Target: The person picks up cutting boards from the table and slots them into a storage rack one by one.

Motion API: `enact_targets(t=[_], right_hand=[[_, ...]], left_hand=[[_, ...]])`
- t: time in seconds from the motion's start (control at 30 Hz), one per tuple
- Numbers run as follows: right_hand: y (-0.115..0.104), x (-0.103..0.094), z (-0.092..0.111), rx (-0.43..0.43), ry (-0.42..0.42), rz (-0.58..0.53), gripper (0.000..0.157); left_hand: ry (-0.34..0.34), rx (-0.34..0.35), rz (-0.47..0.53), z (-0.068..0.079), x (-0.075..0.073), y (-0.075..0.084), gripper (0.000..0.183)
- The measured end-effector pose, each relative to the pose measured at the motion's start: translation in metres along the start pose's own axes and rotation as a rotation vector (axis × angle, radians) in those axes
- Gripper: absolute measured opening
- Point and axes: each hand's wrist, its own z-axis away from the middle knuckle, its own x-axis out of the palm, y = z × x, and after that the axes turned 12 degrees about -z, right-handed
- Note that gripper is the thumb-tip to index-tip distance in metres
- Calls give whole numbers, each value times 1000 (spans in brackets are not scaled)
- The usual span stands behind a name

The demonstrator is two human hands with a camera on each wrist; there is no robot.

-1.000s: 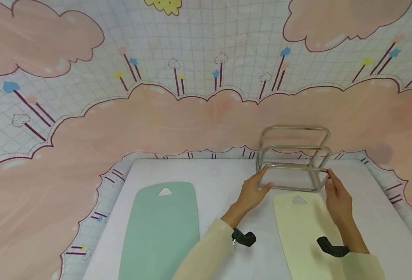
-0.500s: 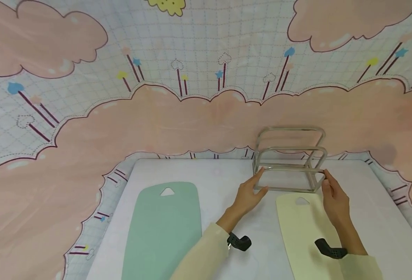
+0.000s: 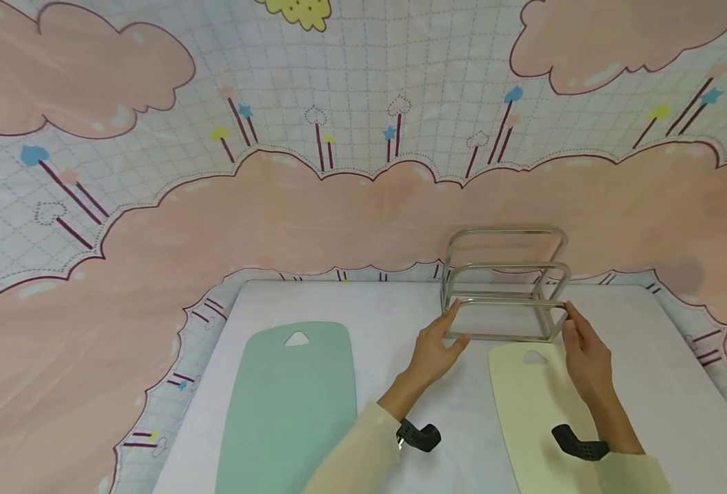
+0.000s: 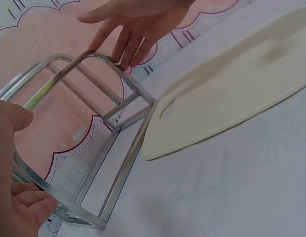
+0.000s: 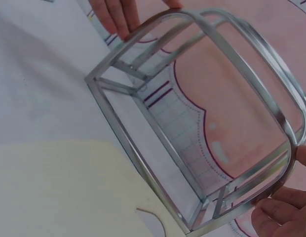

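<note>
A silvery metal rack (image 3: pixel 511 302) with three upright loops stands at the back right of the white table. My left hand (image 3: pixel 428 353) holds its left side, index finger at the front loop's top corner, thumb lower down in front. On the opposite side, my right hand (image 3: pixel 588 360) grips the same loop near its upper right corner. In the right wrist view the right fingers (image 5: pixel 279 212) bend against the side bar. A pale yellow cutting board (image 3: pixel 524 418) lies flat just in front of the rack, partly under my right forearm.
A larger mint-green cutting board (image 3: pixel 289 405) with a triangular hole lies flat on the left of the white table (image 3: pixel 394 309). Behind the table hangs a pink and white printed cloth (image 3: pixel 338 213), close to the rack's back loop.
The rack has slid a little to the left over the table, with both hands moving along on its sides. Both cutting boards stay in place; the head view has shifted slightly.
</note>
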Motion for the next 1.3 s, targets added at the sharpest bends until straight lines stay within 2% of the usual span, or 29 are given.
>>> enact_targets(t=[0.27,0.4,0.67,0.97,1.3], right_hand=[[-3,6,3,-21,-6,-19,50],[-3,9,3,-23,-8,-18,49],[-4,16,6,-37,-16,-29,49],[-7,23,6,-46,-38,-46,50],[-9,31,9,-77,-69,-56,49]], left_hand=[[52,49,-22,4,-3,-4,62],[69,48,-19,8,-5,-6,62],[58,16,-14,16,-13,-9,63],[98,50,-1,20,-21,-12,61],[119,44,18,29,-26,-14,61]])
